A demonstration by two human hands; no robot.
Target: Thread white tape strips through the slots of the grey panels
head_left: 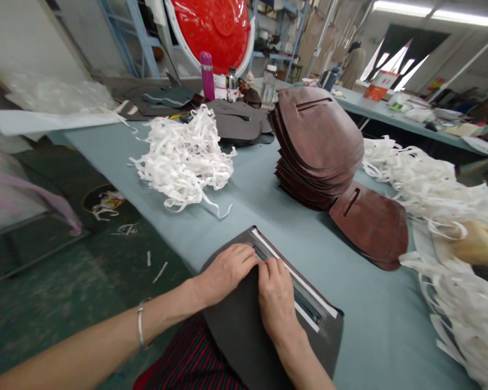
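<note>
A dark grey leather-like panel (239,319) lies over the table's near edge, partly on my lap. Near its far edge is a long narrow slot, with one white tape strip (296,273) above it and a shorter white strip (308,316) below it. My left hand (231,271) is closed in a pinch at the slot's left end. Beside it, my right hand (277,295) has its fingers bent and pressed together on the panel, at the lower strip. The fingertips of both hands almost meet, and whatever they pinch is hidden beneath them.
Past the panel is a stack of brown slotted leather pieces (321,135), with another brown piece (372,225) beside it. Loose white strips are heaped at left (187,157) and right (467,303). Behind stand a purple flask (207,76) and a clear bottle (269,85).
</note>
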